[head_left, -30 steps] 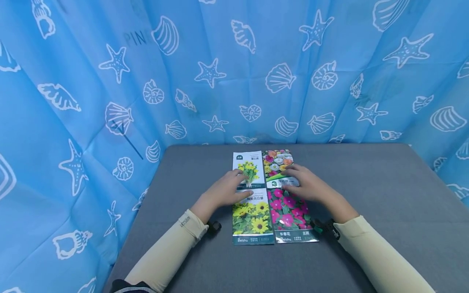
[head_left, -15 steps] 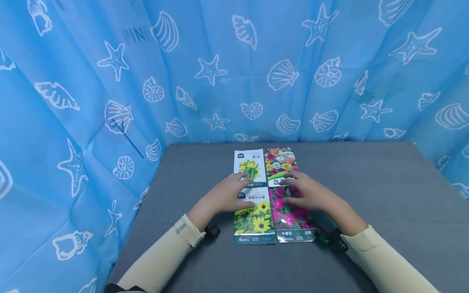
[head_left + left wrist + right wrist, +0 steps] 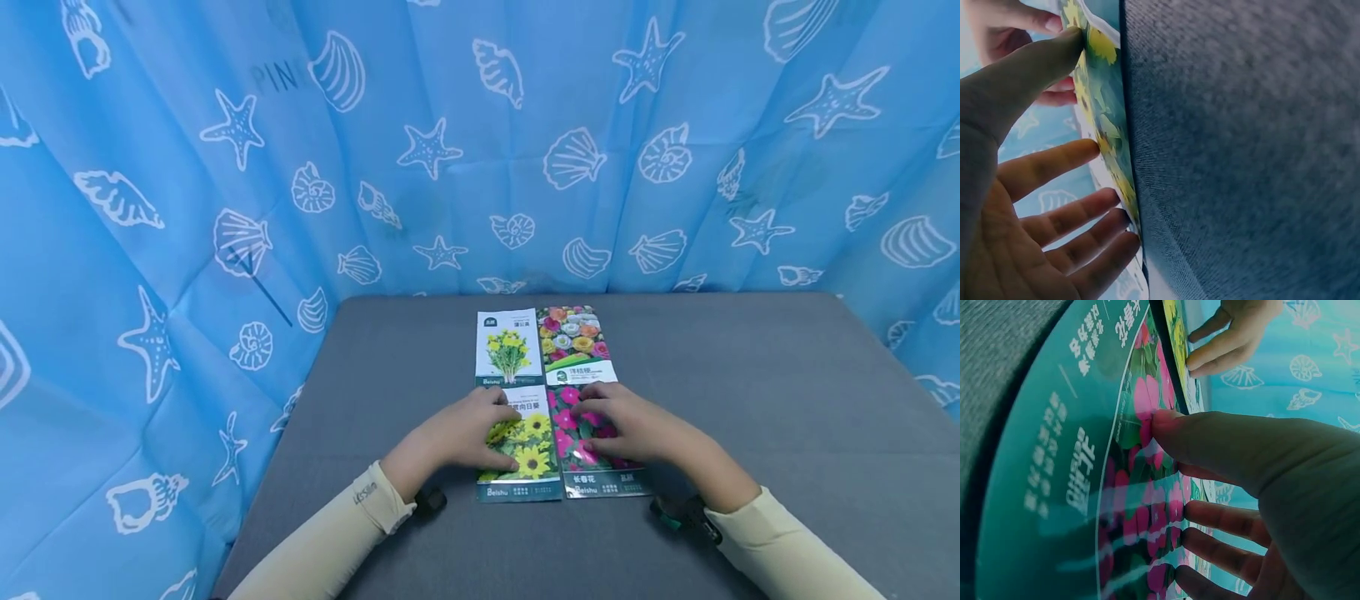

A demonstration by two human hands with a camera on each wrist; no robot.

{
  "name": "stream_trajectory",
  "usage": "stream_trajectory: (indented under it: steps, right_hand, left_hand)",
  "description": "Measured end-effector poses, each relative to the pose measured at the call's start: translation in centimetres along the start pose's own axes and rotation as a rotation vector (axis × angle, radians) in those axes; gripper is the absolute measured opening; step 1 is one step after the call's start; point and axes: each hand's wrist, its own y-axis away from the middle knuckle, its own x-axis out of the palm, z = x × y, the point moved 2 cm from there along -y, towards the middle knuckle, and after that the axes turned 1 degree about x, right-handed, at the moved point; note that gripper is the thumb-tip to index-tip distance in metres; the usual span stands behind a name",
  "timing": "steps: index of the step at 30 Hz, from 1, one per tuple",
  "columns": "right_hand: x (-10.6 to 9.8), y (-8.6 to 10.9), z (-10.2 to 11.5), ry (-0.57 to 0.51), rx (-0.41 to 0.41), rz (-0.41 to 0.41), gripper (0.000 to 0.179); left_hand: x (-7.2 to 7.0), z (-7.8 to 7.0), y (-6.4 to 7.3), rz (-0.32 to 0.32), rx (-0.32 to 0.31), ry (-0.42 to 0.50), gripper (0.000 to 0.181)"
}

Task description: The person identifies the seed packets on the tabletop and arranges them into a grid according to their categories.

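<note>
Four flower seed packets lie in a two-by-two block on the grey table. My left hand (image 3: 467, 429) rests its spread fingertips and thumb on the near-left packet with yellow sunflowers (image 3: 534, 458). In the left wrist view, the fingers of the left hand (image 3: 1041, 231) bend only slightly against that packet's face (image 3: 1110, 119). My right hand (image 3: 637, 425) touches the near-right packet of pink flowers (image 3: 567, 417); its thumb and fingertips press on the glossy front in the right wrist view. Behind these lie a white packet with a yellow bunch (image 3: 507, 354) and a packet of mixed-colour blooms (image 3: 573, 333).
The grey tabletop (image 3: 750, 375) extends to both sides of the packets. A blue curtain (image 3: 465, 192) printed with shells and starfish hangs behind the far edge and along the left. Dark wrist cameras sit under both wrists.
Both hands have slid nearer along the packets, from the seam between the rows onto the two near packets. The far packets' lower parts now show. The packets stay in place.
</note>
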Motion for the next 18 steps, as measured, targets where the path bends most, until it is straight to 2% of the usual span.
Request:
stream_trajectory:
  steps: [14, 18]
  right_hand:
    - [-0.2, 1.3, 0.0, -0.003, -0.023, -0.011, 0.042]
    - [-0.3, 1.7, 0.0, 0.005, 0.001, -0.007, 0.043]
  left_hand:
    - [0.1, 0.0, 1.0, 0.018, -0.014, 0.024, 0.068]
    - [-0.1, -0.1, 1.4, 0.012, -0.016, 0.02, 0.068]
